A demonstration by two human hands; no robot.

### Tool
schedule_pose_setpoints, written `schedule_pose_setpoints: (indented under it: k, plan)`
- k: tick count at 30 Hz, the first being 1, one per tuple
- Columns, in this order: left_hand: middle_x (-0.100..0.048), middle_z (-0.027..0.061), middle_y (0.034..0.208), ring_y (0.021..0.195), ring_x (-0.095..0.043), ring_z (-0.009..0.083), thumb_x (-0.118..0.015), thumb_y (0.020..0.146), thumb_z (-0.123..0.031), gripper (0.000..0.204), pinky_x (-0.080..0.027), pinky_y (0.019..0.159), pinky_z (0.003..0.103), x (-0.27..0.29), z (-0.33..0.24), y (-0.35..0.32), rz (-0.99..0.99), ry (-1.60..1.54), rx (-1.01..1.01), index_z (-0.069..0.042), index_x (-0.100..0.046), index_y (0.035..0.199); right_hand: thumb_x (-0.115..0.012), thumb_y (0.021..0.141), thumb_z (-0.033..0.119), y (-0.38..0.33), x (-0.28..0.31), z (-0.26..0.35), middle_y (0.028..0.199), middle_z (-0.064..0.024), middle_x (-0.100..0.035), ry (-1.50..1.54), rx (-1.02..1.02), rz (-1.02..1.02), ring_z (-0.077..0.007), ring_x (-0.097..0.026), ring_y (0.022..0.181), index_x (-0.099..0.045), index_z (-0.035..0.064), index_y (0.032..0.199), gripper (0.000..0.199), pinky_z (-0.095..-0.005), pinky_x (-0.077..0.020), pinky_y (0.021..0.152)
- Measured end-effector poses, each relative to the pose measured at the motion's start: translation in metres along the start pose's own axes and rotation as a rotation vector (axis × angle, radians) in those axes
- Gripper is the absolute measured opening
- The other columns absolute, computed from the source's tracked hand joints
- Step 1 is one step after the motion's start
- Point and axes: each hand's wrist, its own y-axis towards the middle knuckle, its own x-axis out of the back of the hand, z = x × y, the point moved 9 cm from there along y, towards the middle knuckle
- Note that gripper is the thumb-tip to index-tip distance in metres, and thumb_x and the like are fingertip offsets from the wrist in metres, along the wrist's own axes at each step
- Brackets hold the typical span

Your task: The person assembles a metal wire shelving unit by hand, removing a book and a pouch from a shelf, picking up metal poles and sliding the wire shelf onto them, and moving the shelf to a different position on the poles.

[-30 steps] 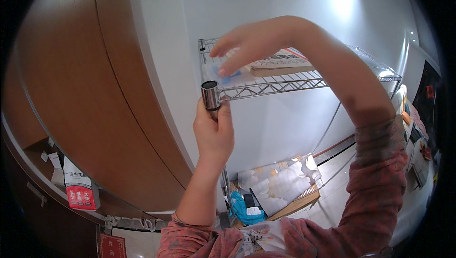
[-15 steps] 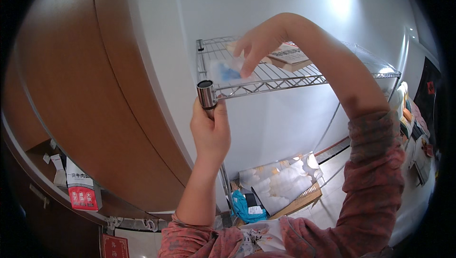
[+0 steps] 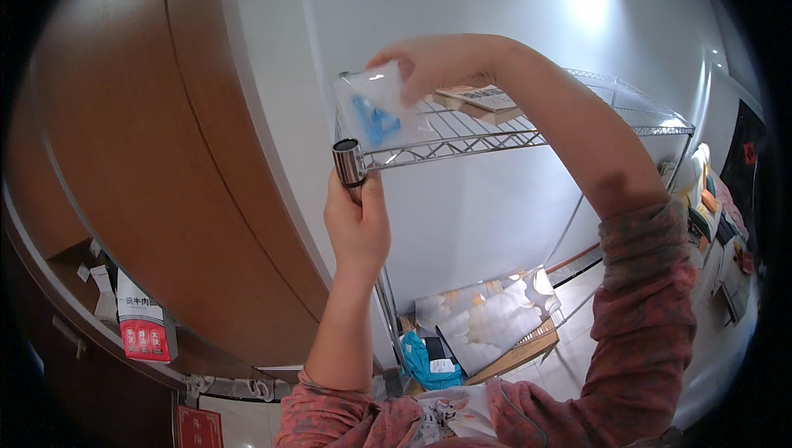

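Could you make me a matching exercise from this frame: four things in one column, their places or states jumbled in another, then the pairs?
1. left hand
2. right hand
3. bag
4. teal bundle

A. see-through, with blue contents
B. low down, beside the grey patterned sheet
C. around the metal corner post
D. at the bag's upper right edge

Pairs: 1-C, 2-D, 3-A, 4-B

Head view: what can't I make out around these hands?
In the head view:
1. Exact shape of the blue contents: clouded by the clear plastic bag.
2. Whether the bare right hand pinches that bag: motion blur.
3. Gripped stretch of the silver metal shelf post: covered by the bare left hand.
4. Right end of the pale, flat, rectangular item: behind the right forearm.
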Motion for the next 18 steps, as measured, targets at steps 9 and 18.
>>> schedule_pose_setpoints:
  k: [9, 18]
  plan:
    - [-0.044, -0.0025, 0.08, 0.075, -0.043, 0.0056, -0.06, 0.091, -0.017, 0.022, -0.037, 0.065, 0.022, 0.021, -0.017, 0.004, -0.046, -0.024, -0.046, -0.002, -0.054, 0.106, -0.065, 0.074, 0.009, -0.039, 0.062, 0.019, 0.085, -0.0036, -0.053, 0.153, 0.249, -0.361, -0.0127, -0.055, 0.082, -0.051, 0.0034, 0.132, 0.06, -0.0251, -0.0459, 0.079]
    - [-0.059, 0.0027, 0.098, 0.088, -0.054, 0.0095, -0.067, 0.089, -0.018, 0.026, -0.042, 0.079, 0.023, 0.015, -0.112, 0.046, 0.042, -0.079, -0.322, 0.001, -0.06, 0.105, -0.074, 0.076, 0.028, -0.073, 0.032, 0.092, 0.091, -0.0079, -0.061, 0.241, 0.668, -0.309, -0.0156, -0.059, 0.087, -0.054, 0.0039, 0.128, 0.061, -0.028, -0.049, 0.079]
